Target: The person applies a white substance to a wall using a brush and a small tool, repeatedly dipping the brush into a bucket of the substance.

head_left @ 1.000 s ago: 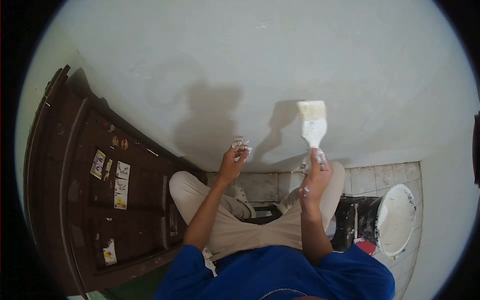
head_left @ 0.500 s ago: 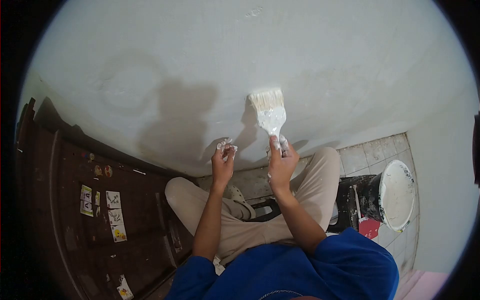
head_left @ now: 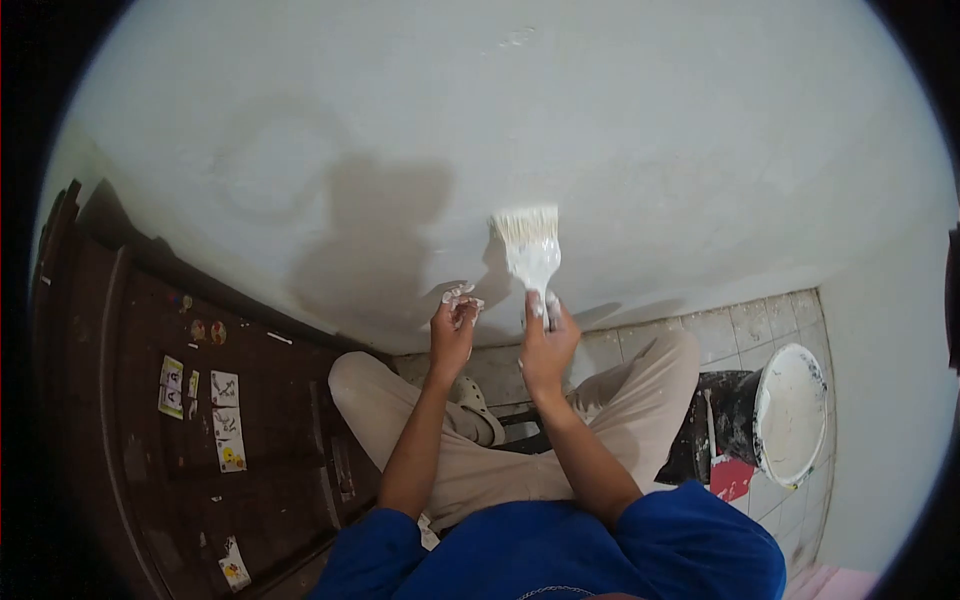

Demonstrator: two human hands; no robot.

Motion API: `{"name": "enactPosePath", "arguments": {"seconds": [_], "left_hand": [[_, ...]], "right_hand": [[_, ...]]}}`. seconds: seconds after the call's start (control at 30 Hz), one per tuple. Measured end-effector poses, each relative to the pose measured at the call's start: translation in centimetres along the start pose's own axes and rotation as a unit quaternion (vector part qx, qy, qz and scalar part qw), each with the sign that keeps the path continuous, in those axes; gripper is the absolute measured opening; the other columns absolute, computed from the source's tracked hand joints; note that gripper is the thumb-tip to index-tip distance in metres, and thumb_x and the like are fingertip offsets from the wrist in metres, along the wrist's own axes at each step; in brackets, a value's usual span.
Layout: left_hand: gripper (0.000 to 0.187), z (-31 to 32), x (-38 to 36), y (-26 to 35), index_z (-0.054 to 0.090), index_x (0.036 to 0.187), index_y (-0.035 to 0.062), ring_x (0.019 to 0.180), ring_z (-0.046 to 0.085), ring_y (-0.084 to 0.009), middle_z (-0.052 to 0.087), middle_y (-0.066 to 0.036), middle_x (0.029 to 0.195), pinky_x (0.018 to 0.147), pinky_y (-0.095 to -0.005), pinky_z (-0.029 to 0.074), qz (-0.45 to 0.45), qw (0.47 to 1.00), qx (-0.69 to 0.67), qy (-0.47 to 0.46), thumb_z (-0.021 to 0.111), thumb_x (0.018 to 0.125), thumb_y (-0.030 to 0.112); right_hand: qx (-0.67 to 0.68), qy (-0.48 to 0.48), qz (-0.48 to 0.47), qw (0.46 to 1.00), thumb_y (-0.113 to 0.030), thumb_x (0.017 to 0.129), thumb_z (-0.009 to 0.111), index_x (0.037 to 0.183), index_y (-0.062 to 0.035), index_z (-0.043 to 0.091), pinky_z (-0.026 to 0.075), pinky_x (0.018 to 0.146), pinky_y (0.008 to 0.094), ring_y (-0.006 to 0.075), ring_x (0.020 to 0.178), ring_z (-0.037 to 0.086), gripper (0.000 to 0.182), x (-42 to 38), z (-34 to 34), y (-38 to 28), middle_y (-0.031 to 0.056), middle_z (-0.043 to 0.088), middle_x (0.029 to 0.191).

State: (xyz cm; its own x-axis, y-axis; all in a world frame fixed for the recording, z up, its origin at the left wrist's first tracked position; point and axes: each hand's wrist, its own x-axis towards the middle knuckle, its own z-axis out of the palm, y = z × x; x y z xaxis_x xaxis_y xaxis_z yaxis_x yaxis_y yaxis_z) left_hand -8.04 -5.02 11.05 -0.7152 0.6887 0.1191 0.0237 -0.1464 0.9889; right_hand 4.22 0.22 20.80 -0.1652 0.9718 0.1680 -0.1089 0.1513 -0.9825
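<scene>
My right hand [head_left: 548, 352] is closed round the handle of a wide paintbrush [head_left: 533, 262]. The brush points up, its pale bristles against the grey-white wall [head_left: 640, 130], and white paint coats its body and handle. White paint also marks my right fingers. To the left, my left hand [head_left: 455, 335] is raised close to the wall with loosely curled fingers smeared white. Its thumb and fingers stand apart, and I make out no tool in it.
At right, a paint-spattered black bucket [head_left: 735, 405] shows a pale round opening. A narrow stick and a red piece [head_left: 731, 478] lie beside it on the tiled floor [head_left: 710, 335]. Brown wooden furniture [head_left: 270, 430] with stickers stands at left. My bent knees flank both hands.
The paintbrush and my right hand have moved down along the wall and slightly left. My left hand has shifted slightly right and downward, its fingers still curled.
</scene>
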Motion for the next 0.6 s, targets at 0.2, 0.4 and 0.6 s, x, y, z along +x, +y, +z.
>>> {"name": "enactPosePath", "arguments": {"seconds": [0.2, 0.4, 0.6], "left_hand": [[0.026, -0.2, 0.1, 0.7, 0.055, 0.116, -0.0005, 0.089, 0.062, -0.0149, 0.064, -0.009, 0.096, 0.080, -0.0281, 0.049, 0.015, 0.995, 0.102, -0.015, 0.057, 0.092, 0.009], [0.023, 0.2, -0.1, 0.6, 0.058, 0.111, -0.0001, 0.084, 0.063, -0.0162, 0.066, -0.010, 0.091, 0.077, -0.0297, 0.049, 0.022, 0.997, 0.079, -0.001, 0.059, 0.091, 0.010], [0.023, -0.4, -0.3, 1.3, 0.057, 0.112, -0.0016, 0.087, 0.063, -0.0156, 0.066, -0.009, 0.093, 0.077, -0.0287, 0.049, 0.006, 0.993, 0.121, 0.002, 0.058, 0.092, 0.010]], "right_hand": [[0.027, 0.013, -0.027, 0.999, -0.017, 0.094, 0.058, 0.084, 0.0003, 0.061, 0.023, 0.050, 0.0207, 0.0015, 0.058, 0.034, 0.020, -1.1, -1.2, -2.0, -0.0086, 0.043, 0.065], [0.048, 0.001, -0.020, 0.999, -0.011, 0.094, 0.056, 0.090, 0.0067, 0.060, 0.030, 0.051, 0.0216, 0.0038, 0.061, 0.038, 0.019, 1.7, 0.7, -2.8, -0.0042, 0.050, 0.068], [-0.037, -0.016, 0.000, 0.999, -0.011, 0.093, 0.057, 0.090, 0.0075, 0.061, 0.033, 0.053, 0.0224, 0.0044, 0.064, 0.040, 0.019, -2.0, -1.5, 1.2, -0.0019, 0.052, 0.067]]}}
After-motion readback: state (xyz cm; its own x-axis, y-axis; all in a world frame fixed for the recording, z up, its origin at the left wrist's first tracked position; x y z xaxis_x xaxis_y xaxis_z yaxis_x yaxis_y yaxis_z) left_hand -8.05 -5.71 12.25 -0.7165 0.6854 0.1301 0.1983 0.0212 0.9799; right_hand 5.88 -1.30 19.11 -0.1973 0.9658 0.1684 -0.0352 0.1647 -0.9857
